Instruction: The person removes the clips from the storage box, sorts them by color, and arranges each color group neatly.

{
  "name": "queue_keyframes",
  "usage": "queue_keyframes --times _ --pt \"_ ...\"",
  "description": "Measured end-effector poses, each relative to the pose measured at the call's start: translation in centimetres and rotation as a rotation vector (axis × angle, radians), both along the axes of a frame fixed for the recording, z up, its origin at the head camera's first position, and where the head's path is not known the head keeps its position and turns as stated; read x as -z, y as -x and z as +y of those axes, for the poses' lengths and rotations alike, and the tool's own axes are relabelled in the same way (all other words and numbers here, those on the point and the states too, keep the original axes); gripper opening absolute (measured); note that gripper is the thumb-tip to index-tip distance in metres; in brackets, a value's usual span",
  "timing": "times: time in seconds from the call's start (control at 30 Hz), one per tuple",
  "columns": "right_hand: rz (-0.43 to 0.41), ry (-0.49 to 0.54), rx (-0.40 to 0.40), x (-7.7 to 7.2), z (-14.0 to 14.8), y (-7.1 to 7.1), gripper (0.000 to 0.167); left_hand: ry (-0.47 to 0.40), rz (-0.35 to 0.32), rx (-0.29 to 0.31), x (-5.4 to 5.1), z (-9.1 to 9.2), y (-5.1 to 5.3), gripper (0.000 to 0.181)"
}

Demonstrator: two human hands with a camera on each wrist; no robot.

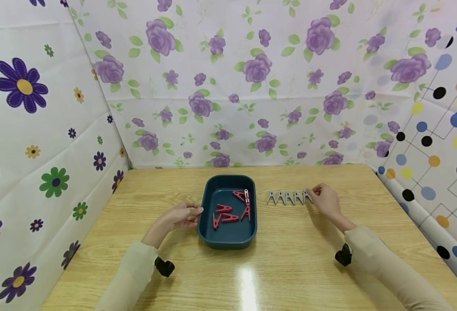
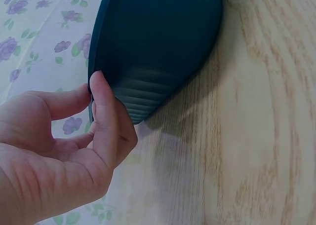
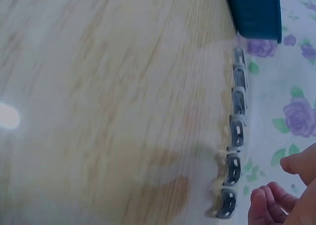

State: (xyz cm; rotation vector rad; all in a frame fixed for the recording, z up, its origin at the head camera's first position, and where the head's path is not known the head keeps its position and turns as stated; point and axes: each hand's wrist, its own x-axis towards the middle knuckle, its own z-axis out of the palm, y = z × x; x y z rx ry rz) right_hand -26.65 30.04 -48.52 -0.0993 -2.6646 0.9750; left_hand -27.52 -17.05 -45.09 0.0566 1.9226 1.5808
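A dark teal basin (image 1: 228,247) stands on the table with several red clothespins (image 1: 230,218) lying loose inside. My left hand (image 1: 183,214) is at its left side, pinching the rim between thumb and fingers; the left wrist view shows this hand (image 2: 74,141) close up against the basin wall (image 2: 158,42). Right of the basin, several grey clothespins (image 1: 286,197) stand side by side in a row. At the row's right end is my right hand (image 1: 325,199). In the right wrist view a gap separates its thumb and fingers (image 3: 264,205), which hold nothing, from the nearest grey clothespin (image 3: 228,203).
The wooden table (image 1: 290,268) ends at the back against a flowered cloth (image 1: 228,108). A daisy-patterned cloth (image 1: 37,142) borders the left side, and a dotted cloth (image 1: 430,168) the right. Light glares off the tabletop near the front.
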Motion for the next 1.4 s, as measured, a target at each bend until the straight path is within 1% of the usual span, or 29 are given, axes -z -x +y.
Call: queue_keyframes --times 0.07,0.2,0.33,0.43,0.57,0.7,0.87,1.0,1.1,1.23,1.4 --pt "0.02 0.007 -0.027 -0.1 -0.5 0.1 0.029 0.0 0.002 0.001 0.0 0.0 0.0 0.036" --pt "0.066 0.007 -0.106 -0.4 -1.7 0.2 0.023 -0.006 0.008 0.008 0.0 0.0 0.0 0.033" --pt "0.153 -0.047 -0.172 -0.9 -3.0 0.3 0.017 -0.015 0.001 0.012 0.0 0.0 -0.1 0.03" --pt "0.198 -0.097 -0.206 -1.4 -3.9 0.6 0.015 -0.012 0.003 0.014 -0.1 0.0 -0.1 0.031" --pt "0.219 -0.138 -0.267 -1.8 -5.0 0.7 0.014 -0.006 0.011 0.015 -0.2 -0.1 -0.1 0.033" --pt "0.243 -0.196 -0.334 -2.0 -6.1 0.8 0.014 0.001 0.01 0.006 -0.3 -0.1 -0.1 0.033" --pt "0.265 -0.264 -0.387 -2.2 -7.4 1.2 0.014 0.002 0.007 0.004 -0.2 -0.1 -0.2 0.032" --pt "0.303 -0.288 -0.457 -2.4 -8.4 1.7 0.014 0.005 0.004 0.001 -0.2 0.0 -0.2 0.029" --pt "0.298 -0.288 -0.502 -2.6 -9.2 2.0 0.014 0.009 -0.002 -0.004 -0.1 0.0 -0.1 0.028" --pt "0.282 -0.308 -0.529 -2.9 -10.1 2.2 0.015 0.01 -0.003 -0.007 0.0 0.1 0.0 0.027" --pt "0.296 -0.317 -0.558 -2.9 -11.3 2.7 0.017 0.006 -0.001 -0.005 0.1 0.1 0.0 0.027"
